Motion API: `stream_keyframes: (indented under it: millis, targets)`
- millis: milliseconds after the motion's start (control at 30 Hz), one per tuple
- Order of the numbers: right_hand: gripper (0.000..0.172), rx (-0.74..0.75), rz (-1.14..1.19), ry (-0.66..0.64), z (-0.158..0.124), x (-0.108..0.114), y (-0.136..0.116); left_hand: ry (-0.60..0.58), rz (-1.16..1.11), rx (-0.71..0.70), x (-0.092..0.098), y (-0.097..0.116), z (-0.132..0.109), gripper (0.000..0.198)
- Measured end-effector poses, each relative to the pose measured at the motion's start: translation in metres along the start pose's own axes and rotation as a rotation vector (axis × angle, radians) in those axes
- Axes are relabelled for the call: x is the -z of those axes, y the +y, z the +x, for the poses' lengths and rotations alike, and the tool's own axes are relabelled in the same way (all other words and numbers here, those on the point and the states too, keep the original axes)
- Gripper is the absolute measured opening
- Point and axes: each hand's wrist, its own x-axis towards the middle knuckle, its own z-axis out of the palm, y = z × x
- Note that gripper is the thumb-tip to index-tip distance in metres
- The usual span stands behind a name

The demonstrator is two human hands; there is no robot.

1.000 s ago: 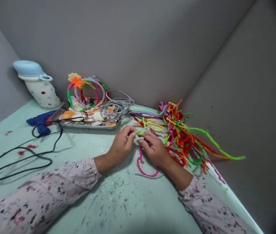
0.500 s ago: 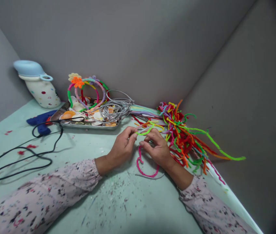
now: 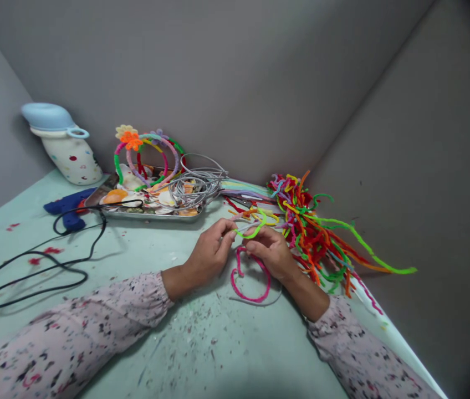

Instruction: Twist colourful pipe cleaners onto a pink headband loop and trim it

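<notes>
Between my hands is a bright green pipe cleaner (image 3: 259, 228), curved into an arc beside a pale grey strand. My left hand (image 3: 210, 252) pinches the green one's left end between thumb and fingertips. With bent fingers, my right hand (image 3: 275, 252) is closed at the arc's right side; its fingertips partly hide the contact. Below them hangs or lies a curled pink pipe cleaner (image 3: 238, 291) along a thin grey wire (image 3: 255, 303), its upper part running behind my right fingers.
A tangled heap of coloured pipe cleaners (image 3: 312, 238) lies to the right. At the back left are a metal tray (image 3: 156, 218) of shells, flower-topped hoops (image 3: 131, 141), coiled grey wire (image 3: 202, 185), a blue glue gun (image 3: 71, 208) with a black cord and a bottle (image 3: 71, 158).
My right hand has shifted slightly right and down. The green pipe cleaner's curve shows more fully, and more of the pink curl is uncovered. My left hand is nearly still.
</notes>
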Motion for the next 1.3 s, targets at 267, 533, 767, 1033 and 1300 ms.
stream_keyframes:
  millis: [267,533,767,1033,1300]
  targets:
    - [0.014,0.303,-0.351,0.017,-0.001,-0.005,-0.002,0.035,-0.031,0.045,-0.001,-0.002,-0.001,0.013]
    - [0.02,0.416,-0.497,0.015,-0.003,-0.004,-0.001,0.043,-0.033,0.042,-0.001,-0.003,-0.001,0.014]
    - [0.022,0.502,-0.583,0.083,-0.004,-0.005,-0.002,0.012,-0.014,0.02,0.0,-0.004,0.0,0.015]
    - [0.011,0.382,-0.677,0.047,-0.004,-0.008,-0.005,-0.035,-0.083,0.017,-0.001,-0.007,-0.002,0.017]
    - [0.01,0.423,-0.774,0.089,-0.006,-0.01,-0.008,-0.076,-0.081,0.058,-0.001,-0.003,-0.001,0.01]
